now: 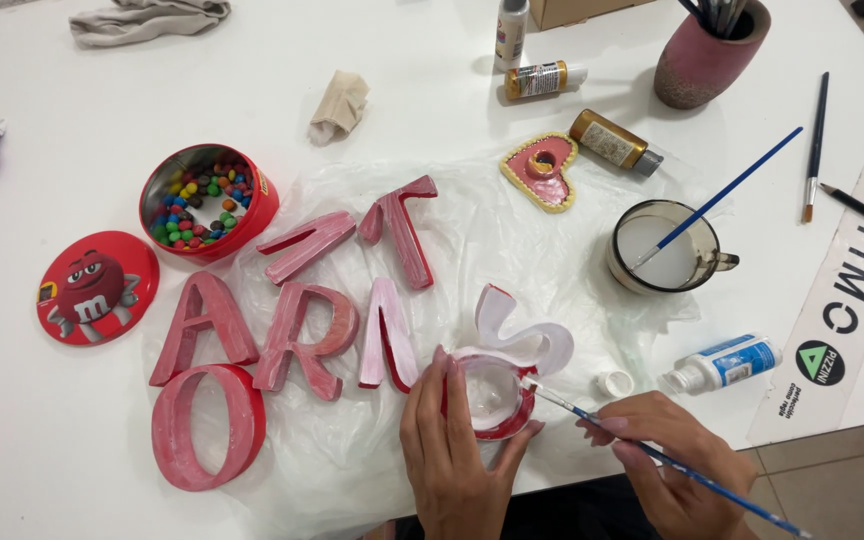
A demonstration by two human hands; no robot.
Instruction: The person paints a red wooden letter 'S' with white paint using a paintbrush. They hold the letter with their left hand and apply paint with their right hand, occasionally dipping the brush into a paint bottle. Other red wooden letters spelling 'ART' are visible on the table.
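L hand point(452, 450): fingers clamped round curved red-and-white letter point(507, 370), bottom centre of plastic sheet point(572, 270). R hand point(667, 455): fingers pinched together on blue-handled brush point(652, 452), bristle tip touching letter's rim.

Count, other red letters on sheet: 6, incl. ring-shaped one point(207, 425) far left. Paint bottles: 5, of which white-and-blue one point(722, 362) lying near R hand, loose white cap point(614, 382) just beside. Glass mug of white liquid point(667, 247) w/ 1 brush in it. Candy tin point(209, 202) open, lid point(97, 288) beside. Heart piece point(542, 172): 1.
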